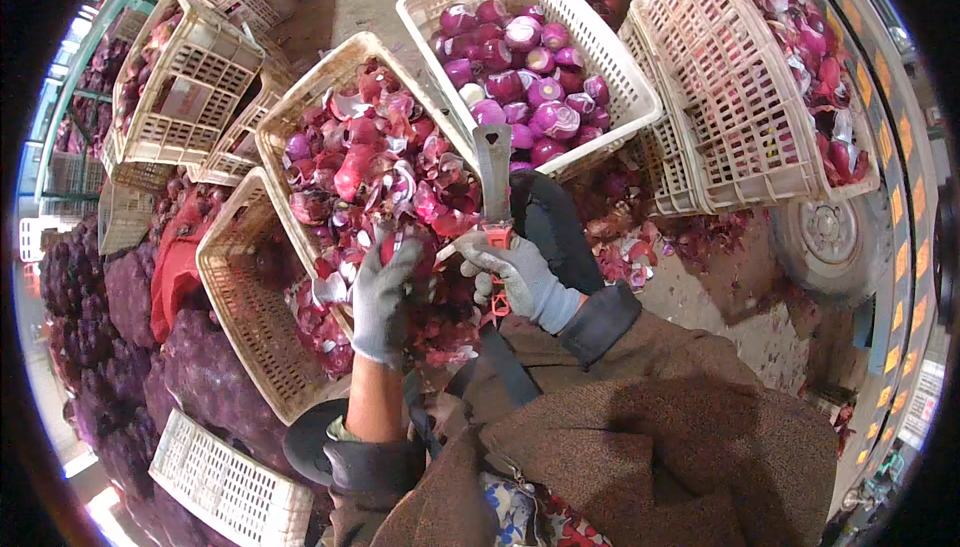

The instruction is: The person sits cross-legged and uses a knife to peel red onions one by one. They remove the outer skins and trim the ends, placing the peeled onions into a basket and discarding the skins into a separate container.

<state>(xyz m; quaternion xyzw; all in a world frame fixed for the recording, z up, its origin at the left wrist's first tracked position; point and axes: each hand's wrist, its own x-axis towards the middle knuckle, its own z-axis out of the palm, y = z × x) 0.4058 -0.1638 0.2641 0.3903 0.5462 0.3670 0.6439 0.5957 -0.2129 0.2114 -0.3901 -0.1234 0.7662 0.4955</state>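
Observation:
My gloved left hand (pixel 384 288) is closed around a red onion (pixel 409 241), which is partly hidden by the fingers and blurred. It hovers over the near end of a plastic crate (pixel 296 235) heaped with red onions and loose skins. In my gloved right hand (pixel 521 269) is a knife with an orange-red openwork handle (pixel 501 299). Its broad metal blade (pixel 495 172) points away from me and has a small hole near the tip. Farther off, a white crate (pixel 630 96) holds peeled purple onions (pixel 525 89).
A tilted crate (pixel 247 337) with skins stands at the left, beside dark mesh sacks (pixel 217 367). Stacked crates (pixel 750 96) rise at the right, near a wheel (pixel 825 232). Onion skins (pixel 622 239) litter the floor. Another white crate (pixel 225 483) lies at lower left.

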